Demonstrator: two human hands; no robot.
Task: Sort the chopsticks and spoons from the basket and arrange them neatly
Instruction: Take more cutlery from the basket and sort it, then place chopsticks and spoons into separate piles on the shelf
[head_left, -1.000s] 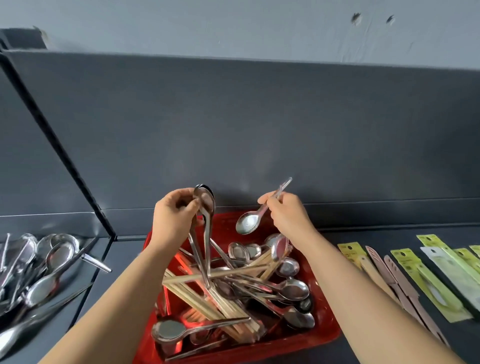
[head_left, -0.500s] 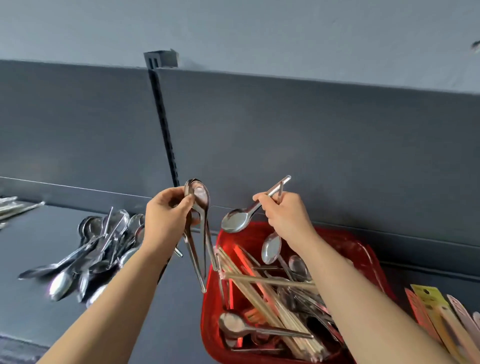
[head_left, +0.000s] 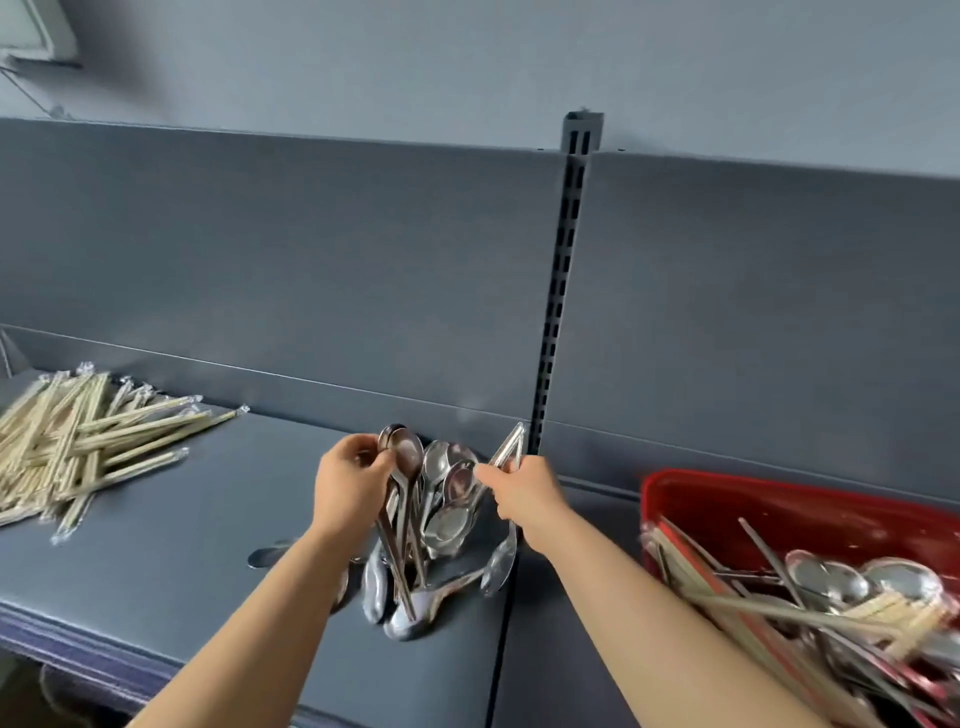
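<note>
Chopsticks left, spoon pile centre, basket right.

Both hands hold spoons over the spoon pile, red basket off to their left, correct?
No: the head view shows the red basket right of the hands. The left hand and right hand do hold spoons over the spoon pile.

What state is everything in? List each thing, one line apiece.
left hand: grips a bunch of spoons, bowls up, above the pile.
right hand: pinches a spoon by its handle, which tilts upward.
spoon pile: heaped loosely on the shelf, not aligned.
wrapped chopsticks: a loose, crisscrossed heap at the shelf's left.
red basket: part full, spoons and chopsticks mixed.
</note>
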